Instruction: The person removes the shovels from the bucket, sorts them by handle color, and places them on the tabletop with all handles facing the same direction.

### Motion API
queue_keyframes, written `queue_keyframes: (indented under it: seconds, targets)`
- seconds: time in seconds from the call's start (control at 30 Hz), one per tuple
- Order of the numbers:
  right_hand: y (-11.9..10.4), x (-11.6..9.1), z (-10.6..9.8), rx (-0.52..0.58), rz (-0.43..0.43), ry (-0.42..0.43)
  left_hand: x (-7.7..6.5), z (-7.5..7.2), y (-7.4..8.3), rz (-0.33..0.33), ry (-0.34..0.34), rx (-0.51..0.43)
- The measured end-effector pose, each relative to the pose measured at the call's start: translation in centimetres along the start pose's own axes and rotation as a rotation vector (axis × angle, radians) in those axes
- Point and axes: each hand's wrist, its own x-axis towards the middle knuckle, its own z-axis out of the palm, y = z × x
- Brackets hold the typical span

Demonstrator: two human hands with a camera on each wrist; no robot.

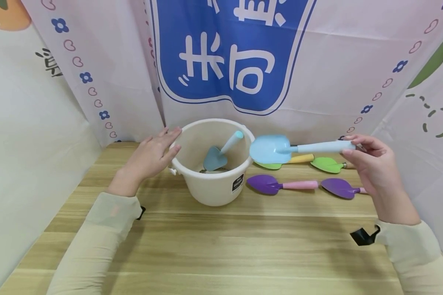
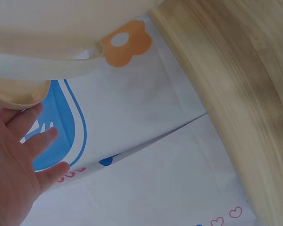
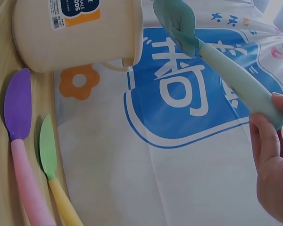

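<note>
A light blue hand trowel (image 1: pixel 270 149) is pinched at its handle end by my right hand (image 1: pixel 375 162), held level with its blade near the right rim of a cream bucket (image 1: pixel 212 190). In the right wrist view, thumb and fingers close on the trowel's handle (image 3: pixel 245 84). My left hand (image 1: pixel 151 151) rests with extended fingers at the bucket's left rim; in the left wrist view the left hand (image 2: pixel 19 150) touches the rim from outside. Inside the bucket leans another blue trowel (image 1: pixel 215 157), handle up. What else lies at the bottom is hard to make out.
Two purple trowels (image 1: pixel 263 184) with pink handles lie right of the bucket on the wooden table (image 1: pixel 221 254). Behind them are two green trowels (image 1: pixel 326 164), one partly hidden by the held trowel. A printed white cloth (image 1: pixel 339 61) hangs behind the table.
</note>
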Motion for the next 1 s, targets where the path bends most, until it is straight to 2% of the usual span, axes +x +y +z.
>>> queue_keyframes:
  seconds: [0.2,0.47,0.67,1.0]
  targets:
    - [-0.1,-0.6,-1.2,0.053,-0.003,-0.008,0.0,0.0,0.0,0.009,0.006,0.008]
    - [0.0,-1.4,-3.0,0.054,0.000,-0.007,0.1,0.0,0.1,0.003,0.007,0.005]
    - [0.5,-2.1,-3.9,0.014,0.056,0.009,0.0,-0.1,0.1,0.005,0.004,0.007]
    - [1.8,-3.1,-4.9,-0.047,0.147,-0.010,0.2,0.2,-0.1,0.003,0.013,0.007]
